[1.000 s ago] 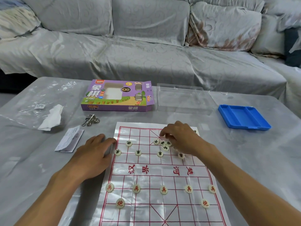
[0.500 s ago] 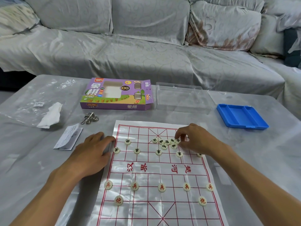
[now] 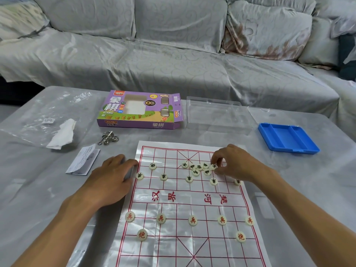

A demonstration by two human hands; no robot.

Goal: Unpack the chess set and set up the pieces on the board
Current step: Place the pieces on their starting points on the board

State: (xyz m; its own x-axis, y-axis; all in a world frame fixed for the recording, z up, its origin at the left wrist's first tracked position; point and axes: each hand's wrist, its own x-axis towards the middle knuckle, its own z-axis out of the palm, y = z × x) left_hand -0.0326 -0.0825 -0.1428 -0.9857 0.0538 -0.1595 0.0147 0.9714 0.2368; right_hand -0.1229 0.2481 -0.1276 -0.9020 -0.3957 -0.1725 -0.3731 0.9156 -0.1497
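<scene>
**Seven red pieces placed, black side half sorted**

Seven red pieces stand on the near half of the board [image 3: 185, 207]: a row of five red soldiers [image 3: 192, 220] and two cannons [image 3: 142, 234] one line behind them. Across the river, five black soldiers [image 3: 189, 178] sit in their row, one of them half hidden under the right wrist, and a lone black piece [image 3: 152, 166] stands left of centre. The rest of the black pieces lie in a loose cluster [image 3: 199, 168] near the far palace, touching or nearly touching each other.

The right hand [image 3: 237, 164] pinches one black piece [image 3: 213, 166] at the right end of that cluster between thumb and fingertips. A second ago this hand worked at the cluster's left end; it has since travelled right along it, and the pieces have spread out a little in its wake. That suggests the sorting of black back-rank pieces is under way, with most of them not yet on their points. The left hand [image 3: 113, 180] stays flat, fingers straight, pressing the board's left edge to the table [image 3: 28, 189].

Beyond the board lie the purple box [image 3: 140, 110], a clear plastic lid [image 3: 217, 116], a blue tray [image 3: 288, 138], a folded leaflet [image 3: 83, 160], a metal ring puzzle [image 3: 107, 138], and a plastic bag [image 3: 38, 120] with a crumpled tissue [image 3: 62, 134] on it.
</scene>
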